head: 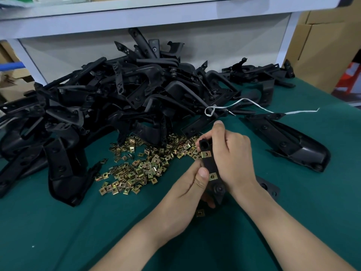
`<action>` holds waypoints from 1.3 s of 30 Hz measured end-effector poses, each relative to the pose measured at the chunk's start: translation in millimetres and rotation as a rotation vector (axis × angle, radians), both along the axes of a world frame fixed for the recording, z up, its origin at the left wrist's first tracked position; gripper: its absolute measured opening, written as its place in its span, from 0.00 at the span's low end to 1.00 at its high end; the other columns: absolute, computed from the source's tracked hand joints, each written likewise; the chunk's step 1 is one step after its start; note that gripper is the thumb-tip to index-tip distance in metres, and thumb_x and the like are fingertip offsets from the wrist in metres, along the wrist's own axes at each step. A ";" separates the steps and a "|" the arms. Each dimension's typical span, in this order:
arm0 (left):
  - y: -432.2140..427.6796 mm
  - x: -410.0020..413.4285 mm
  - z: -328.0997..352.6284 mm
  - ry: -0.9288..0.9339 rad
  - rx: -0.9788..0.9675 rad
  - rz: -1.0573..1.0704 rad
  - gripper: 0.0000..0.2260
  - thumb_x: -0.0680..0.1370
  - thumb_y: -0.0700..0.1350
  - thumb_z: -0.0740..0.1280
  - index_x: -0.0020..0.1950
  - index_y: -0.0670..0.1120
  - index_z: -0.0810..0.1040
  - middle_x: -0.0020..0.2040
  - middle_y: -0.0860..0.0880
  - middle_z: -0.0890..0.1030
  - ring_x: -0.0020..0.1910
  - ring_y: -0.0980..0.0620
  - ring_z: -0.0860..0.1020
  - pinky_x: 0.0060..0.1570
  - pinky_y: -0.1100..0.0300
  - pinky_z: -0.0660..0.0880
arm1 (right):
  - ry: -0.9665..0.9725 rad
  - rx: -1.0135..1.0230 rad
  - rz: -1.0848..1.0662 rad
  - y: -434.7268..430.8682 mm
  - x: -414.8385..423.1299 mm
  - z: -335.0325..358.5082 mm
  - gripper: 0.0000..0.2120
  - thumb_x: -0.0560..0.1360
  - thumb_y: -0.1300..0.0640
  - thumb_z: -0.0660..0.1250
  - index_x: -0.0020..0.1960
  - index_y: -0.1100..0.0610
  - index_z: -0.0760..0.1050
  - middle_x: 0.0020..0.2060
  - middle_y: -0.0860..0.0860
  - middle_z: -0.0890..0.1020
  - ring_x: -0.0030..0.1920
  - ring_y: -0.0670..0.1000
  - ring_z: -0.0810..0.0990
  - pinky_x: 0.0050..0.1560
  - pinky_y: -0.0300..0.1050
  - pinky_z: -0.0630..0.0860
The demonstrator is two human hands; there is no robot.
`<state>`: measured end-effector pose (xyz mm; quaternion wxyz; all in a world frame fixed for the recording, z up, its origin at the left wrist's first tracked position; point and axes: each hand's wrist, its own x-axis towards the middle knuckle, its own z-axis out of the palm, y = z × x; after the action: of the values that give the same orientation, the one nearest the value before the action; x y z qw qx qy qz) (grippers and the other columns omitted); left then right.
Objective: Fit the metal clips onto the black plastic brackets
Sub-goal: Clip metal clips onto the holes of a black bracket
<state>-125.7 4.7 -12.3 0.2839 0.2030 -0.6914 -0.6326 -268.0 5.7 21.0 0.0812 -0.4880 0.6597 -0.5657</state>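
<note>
- Both hands grip one black bracket (208, 165) above the green table (58, 231) — the right hand (234, 157) curled round its right edge, the left hand (185, 192) pinching its lower part.
- Two fitted clips (206, 154) sit on the held bracket.
- Loose clips (140, 167) lie left of the grip, and the bracket pile (117, 94) rises beyond them.
- A single clip (200, 212) lies just below the hands.
</note>
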 end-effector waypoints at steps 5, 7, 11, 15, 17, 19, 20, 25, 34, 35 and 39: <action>-1.3 -0.9 3.2 0.009 0.065 -0.017 0.18 0.82 0.62 0.56 0.66 0.57 0.76 0.49 0.50 0.82 0.47 0.50 0.79 0.49 0.55 0.78 | 0.016 0.006 -0.007 -0.5 -0.9 -0.3 0.29 0.83 0.47 0.49 0.37 0.51 0.84 0.33 0.47 0.85 0.37 0.45 0.82 0.48 0.48 0.77; -2.6 -1.8 3.8 0.013 0.117 -0.015 0.19 0.83 0.61 0.55 0.66 0.54 0.77 0.48 0.48 0.82 0.45 0.48 0.79 0.46 0.55 0.77 | 0.028 0.018 -0.008 -0.8 -1.8 -0.3 0.29 0.83 0.46 0.49 0.37 0.51 0.85 0.33 0.47 0.85 0.37 0.46 0.82 0.48 0.47 0.77; -6.4 -4.1 3.7 0.049 0.194 0.061 0.22 0.82 0.62 0.56 0.58 0.47 0.80 0.45 0.42 0.83 0.41 0.46 0.80 0.40 0.55 0.78 | 0.119 -0.002 -0.025 0.2 1.1 -1.5 0.28 0.82 0.48 0.50 0.38 0.53 0.85 0.34 0.47 0.86 0.35 0.46 0.82 0.43 0.46 0.76; -8.9 -4.5 3.5 0.101 0.219 0.145 0.22 0.80 0.62 0.58 0.59 0.48 0.79 0.53 0.34 0.82 0.49 0.35 0.82 0.46 0.42 0.80 | 0.170 0.051 -0.006 0.5 4.4 -4.1 0.28 0.82 0.46 0.49 0.38 0.52 0.84 0.34 0.47 0.86 0.37 0.50 0.83 0.45 0.51 0.78; -9.1 -3.9 3.5 0.111 0.235 0.151 0.22 0.79 0.62 0.59 0.60 0.48 0.79 0.57 0.32 0.80 0.55 0.29 0.79 0.51 0.33 0.77 | 0.158 0.066 0.008 0.7 4.3 -4.6 0.28 0.82 0.46 0.49 0.39 0.52 0.85 0.35 0.47 0.86 0.38 0.51 0.83 0.46 0.52 0.78; -9.7 -3.3 4.3 0.123 0.269 0.151 0.22 0.78 0.62 0.60 0.61 0.47 0.78 0.59 0.30 0.78 0.57 0.27 0.77 0.54 0.32 0.75 | 0.147 0.064 0.017 1.3 4.5 -4.3 0.29 0.82 0.45 0.49 0.40 0.53 0.85 0.36 0.48 0.86 0.39 0.52 0.84 0.46 0.53 0.78; -10.0 -2.9 4.9 0.133 0.280 0.143 0.21 0.78 0.61 0.60 0.61 0.48 0.79 0.59 0.30 0.77 0.56 0.28 0.78 0.53 0.33 0.74 | 0.143 0.060 0.020 1.5 4.8 -4.0 0.29 0.82 0.45 0.49 0.40 0.54 0.85 0.36 0.48 0.86 0.39 0.52 0.84 0.46 0.53 0.78; -8.4 -1.7 8.0 0.159 0.278 0.115 0.14 0.82 0.54 0.57 0.59 0.52 0.79 0.59 0.30 0.78 0.54 0.38 0.77 0.57 0.27 0.69 | 0.162 0.044 0.024 1.8 6.5 -3.8 0.28 0.82 0.47 0.49 0.40 0.55 0.84 0.34 0.49 0.85 0.36 0.53 0.83 0.43 0.54 0.78; -8.4 -3.8 8.6 0.125 0.289 0.118 0.16 0.82 0.51 0.55 0.64 0.49 0.75 0.62 0.33 0.78 0.56 0.41 0.77 0.60 0.26 0.67 | 0.211 0.035 -0.037 0.4 10.6 -7.2 0.28 0.82 0.47 0.49 0.38 0.53 0.84 0.32 0.48 0.84 0.34 0.51 0.82 0.42 0.49 0.75; -8.7 -4.0 8.4 0.135 0.300 0.107 0.16 0.81 0.51 0.56 0.64 0.50 0.76 0.61 0.35 0.79 0.56 0.41 0.77 0.60 0.26 0.68 | 0.207 0.041 -0.040 0.3 11.0 -7.2 0.28 0.82 0.47 0.48 0.38 0.52 0.84 0.32 0.48 0.84 0.34 0.51 0.82 0.42 0.50 0.76; -14.3 -1.0 9.2 0.140 0.319 0.033 0.16 0.83 0.52 0.55 0.65 0.47 0.75 0.60 0.34 0.78 0.55 0.41 0.77 0.58 0.35 0.72 | 0.158 0.037 -0.033 0.3 8.6 -4.8 0.29 0.81 0.45 0.49 0.37 0.51 0.84 0.32 0.47 0.85 0.36 0.49 0.82 0.44 0.49 0.76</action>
<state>-126.7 -9.6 -3.1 0.3060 0.2122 -0.5573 -0.7421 -259.4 6.0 16.1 0.0286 -0.5184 0.6825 -0.5144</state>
